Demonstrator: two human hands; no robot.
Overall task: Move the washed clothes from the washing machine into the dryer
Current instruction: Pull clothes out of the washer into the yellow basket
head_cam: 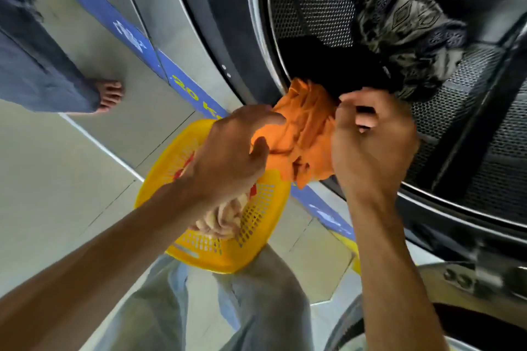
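The right hand (370,139) grips an orange garment (305,134) at the drum's lip. The left hand (231,157), half open beside it, reaches to help; a yellow basket (256,248) waits below both.

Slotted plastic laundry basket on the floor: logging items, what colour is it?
Yellow slotted plastic basket, clearest in the head view.

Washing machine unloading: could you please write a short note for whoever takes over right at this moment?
Left hand: open, fingers spread, at the left edge of the crumpled orange cloth garment, not closed on it.
Right hand: fingers pinched on the same garment at the lip of the perforated steel drum.
In the drum: a black garment and a grey-and-black patterned cloth.
Yellow perforated plastic basket sits on the floor below the hands, holding a pale bundled cloth.
Done: some laundry is in the basket.
Left: pull out the orange piece, empty the drum, load the dryer.
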